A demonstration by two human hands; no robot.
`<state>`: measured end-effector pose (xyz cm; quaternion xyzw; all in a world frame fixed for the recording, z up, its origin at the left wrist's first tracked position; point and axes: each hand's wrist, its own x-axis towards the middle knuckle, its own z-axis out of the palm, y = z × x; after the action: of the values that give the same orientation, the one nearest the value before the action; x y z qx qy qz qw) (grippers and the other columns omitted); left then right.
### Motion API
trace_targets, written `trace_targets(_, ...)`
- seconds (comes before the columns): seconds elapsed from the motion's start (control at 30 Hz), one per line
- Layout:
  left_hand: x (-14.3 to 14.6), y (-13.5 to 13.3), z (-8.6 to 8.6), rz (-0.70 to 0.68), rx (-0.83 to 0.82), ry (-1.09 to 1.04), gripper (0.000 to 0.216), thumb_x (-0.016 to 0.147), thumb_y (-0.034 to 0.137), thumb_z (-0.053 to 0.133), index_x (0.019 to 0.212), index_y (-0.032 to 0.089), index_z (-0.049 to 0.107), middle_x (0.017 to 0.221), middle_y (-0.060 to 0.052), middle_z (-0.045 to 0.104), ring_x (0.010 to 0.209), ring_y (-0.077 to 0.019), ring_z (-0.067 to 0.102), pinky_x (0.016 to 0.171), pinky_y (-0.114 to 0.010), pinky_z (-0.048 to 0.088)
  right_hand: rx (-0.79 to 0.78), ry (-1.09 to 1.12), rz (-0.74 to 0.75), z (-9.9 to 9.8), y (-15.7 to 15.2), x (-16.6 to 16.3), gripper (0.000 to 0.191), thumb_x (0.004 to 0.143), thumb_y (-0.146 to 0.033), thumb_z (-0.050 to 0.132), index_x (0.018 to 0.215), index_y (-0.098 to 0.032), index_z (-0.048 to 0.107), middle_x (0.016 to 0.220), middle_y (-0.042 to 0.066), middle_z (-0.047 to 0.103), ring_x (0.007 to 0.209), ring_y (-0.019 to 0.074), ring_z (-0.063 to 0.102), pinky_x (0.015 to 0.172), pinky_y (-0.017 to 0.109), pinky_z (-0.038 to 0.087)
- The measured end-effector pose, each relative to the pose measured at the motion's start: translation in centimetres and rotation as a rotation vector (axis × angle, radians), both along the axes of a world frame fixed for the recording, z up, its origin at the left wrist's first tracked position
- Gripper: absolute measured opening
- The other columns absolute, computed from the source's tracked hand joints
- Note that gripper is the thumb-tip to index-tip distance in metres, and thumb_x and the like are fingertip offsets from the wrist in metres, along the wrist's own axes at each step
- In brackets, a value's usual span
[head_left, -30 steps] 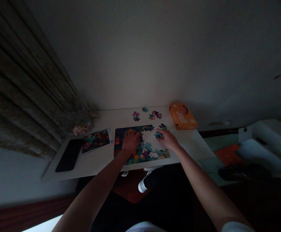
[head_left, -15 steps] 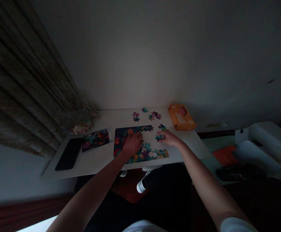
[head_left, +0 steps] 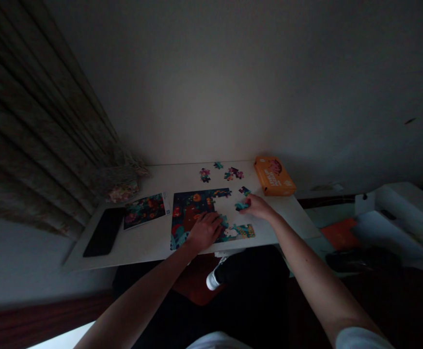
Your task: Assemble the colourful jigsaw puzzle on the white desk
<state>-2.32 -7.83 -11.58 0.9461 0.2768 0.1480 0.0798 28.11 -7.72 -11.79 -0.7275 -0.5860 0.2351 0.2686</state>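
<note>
A partly joined jigsaw puzzle with dark, colourful artwork lies near the front edge of the white table. My left hand rests on its lower middle, fingers stretched out over the pieces. To the right of the puzzle, my right hand pinches a teal puzzle piece between thumb and fingers. Just above that hand lies another dark piece. Farther back are a pink and teal piece cluster, a single teal piece and a purple and pink cluster.
An orange puzzle box stands at the back right of the table. On the left are a printed picture sheet, a black flat object and a plastic-wrapped bundle. A curtain hangs beside them.
My left hand has slid down and slightly right across the puzzle, uncovering its middle. The teal piece in my right hand has turned and shifted slightly.
</note>
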Motion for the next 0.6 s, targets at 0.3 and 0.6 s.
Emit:
trace_targets(0.3,0.1,-0.2,0.1,0.008,-0.019,-0.013,0.028,0.104,0.027,0.053,0.128,0.023,0.068,0.133,-0.012,0.068,0.127,-0.0261,0.062,0.113,-0.047,0.045,0.076,0.61,-0.082,0.6,-2.0,-2.3,0.042,0.062,-0.041,0.085,0.093,-0.024,0.061,0.075,-0.005,0.065,0.068,0.016,0.062,0.059,0.025,0.045)
trace_targets(0.6,0.1,-0.3,0.1,0.014,0.004,0.004,0.027,0.106,0.028,0.052,0.127,0.022,0.067,0.133,-0.011,0.068,0.127,-0.0267,0.061,0.115,-0.048,0.043,0.041,0.697,-0.12,1.3,-3.1,-4.0,0.047,0.062,-0.041,0.081,0.103,-0.024,0.066,0.081,-0.001,0.067,0.072,0.0185,0.065,0.064,0.029,0.05)
